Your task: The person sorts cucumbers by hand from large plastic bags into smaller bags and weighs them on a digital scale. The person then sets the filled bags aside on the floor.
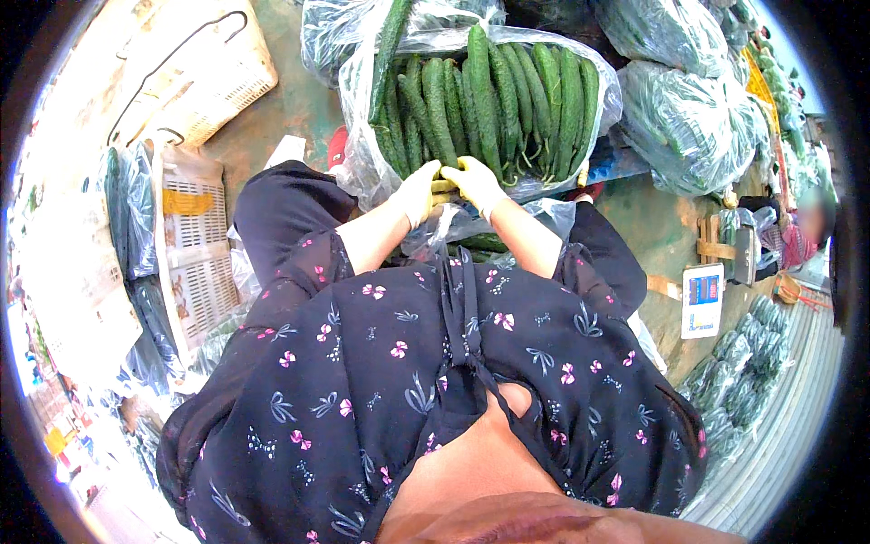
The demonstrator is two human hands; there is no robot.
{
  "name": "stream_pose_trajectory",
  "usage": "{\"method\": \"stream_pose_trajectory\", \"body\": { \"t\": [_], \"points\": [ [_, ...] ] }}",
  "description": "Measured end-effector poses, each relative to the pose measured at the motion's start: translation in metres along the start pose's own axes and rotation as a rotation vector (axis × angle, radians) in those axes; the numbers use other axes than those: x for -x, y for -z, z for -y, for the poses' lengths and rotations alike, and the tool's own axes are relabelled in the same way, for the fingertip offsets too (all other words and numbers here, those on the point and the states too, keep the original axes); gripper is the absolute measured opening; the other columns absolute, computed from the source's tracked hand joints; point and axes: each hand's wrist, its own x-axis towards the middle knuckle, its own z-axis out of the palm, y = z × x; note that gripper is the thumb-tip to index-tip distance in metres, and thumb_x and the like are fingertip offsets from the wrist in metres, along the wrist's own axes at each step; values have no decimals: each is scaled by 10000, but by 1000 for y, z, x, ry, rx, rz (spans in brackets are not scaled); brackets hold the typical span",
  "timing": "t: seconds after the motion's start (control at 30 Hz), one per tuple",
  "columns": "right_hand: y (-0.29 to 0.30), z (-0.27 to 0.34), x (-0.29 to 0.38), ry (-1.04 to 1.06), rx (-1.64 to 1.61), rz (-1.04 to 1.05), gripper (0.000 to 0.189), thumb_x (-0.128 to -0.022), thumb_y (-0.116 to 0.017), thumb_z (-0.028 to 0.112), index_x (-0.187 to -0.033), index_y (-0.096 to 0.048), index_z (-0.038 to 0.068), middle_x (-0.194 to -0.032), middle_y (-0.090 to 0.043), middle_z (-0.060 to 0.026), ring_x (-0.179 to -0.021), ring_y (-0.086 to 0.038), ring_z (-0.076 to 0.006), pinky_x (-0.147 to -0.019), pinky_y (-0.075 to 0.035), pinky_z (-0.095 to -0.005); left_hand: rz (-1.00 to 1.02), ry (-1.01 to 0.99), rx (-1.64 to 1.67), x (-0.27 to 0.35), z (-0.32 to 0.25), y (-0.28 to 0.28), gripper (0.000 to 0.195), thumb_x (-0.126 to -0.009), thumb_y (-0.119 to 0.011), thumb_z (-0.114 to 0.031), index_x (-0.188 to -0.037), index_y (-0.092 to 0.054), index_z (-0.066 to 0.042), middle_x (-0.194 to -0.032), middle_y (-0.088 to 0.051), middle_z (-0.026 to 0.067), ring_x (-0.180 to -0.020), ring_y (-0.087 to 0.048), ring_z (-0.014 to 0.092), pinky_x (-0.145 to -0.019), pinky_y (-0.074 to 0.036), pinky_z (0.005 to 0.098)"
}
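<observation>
Before me, a clear plastic bag (360,160) lies open, with rows of green cucumbers (506,102) packed side by side in it. One longer cucumber (389,51) lies slanted over the bag's left edge. My left hand (419,192) and my right hand (476,182), both in pale yellow gloves, meet at the near ends of the cucumbers, with their fingertips close together. Whether either hand grips a cucumber or the bag cannot be told. Below the hands, more cucumbers (481,243) show under loose clear plastic (435,231).
Tied bags of cucumbers (690,126) are piled at the right. A digital scale (702,299) lies at the lower right, near smaller bags (741,353). White plastic crates (197,251) stand at the left. Another person (798,241) is at the far right.
</observation>
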Motion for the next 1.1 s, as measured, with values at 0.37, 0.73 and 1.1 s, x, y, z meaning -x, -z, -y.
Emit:
{"method": "stream_pose_trajectory", "body": {
  "t": [0.37, 0.73, 1.1],
  "points": [
    [2, 31, 63, 195, 3, 331, 387, -835, -626, 321, -1109, -614, 47, -942, -652, -57, -859, -576, -131, -778, -460, -303, -12, -366, -1, 33, -48, -18, 200, -814, -638, -94, -987, -548, -50, -849, -630, 84, -785, -606, 224, -724, -502, 367],
    [5, -7, 11, 42, 381, -40, 686, -745, -652, 429, -1242, -522, -26, -1204, -572, -236, -1147, -543, -314, -976, -415, -344, 2, -566, 67, 128, -100, -14, 159, -817, -673, -193, -766, -602, -60, -599, -521, 0, -514, -514, 130, -523, -448, 269],
    [14, 19, 24, -137, -848, 258, 376, -945, -477, 402, -932, -629, 59, -610, -455, 64, -461, -359, -61, -436, -307, -229, -84, -474, 161, 105, -92, -2, 124, -803, -675, -161, -842, -612, -62, -656, -588, 18, -557, -568, 152, -562, -492, 275]
  ]
}}
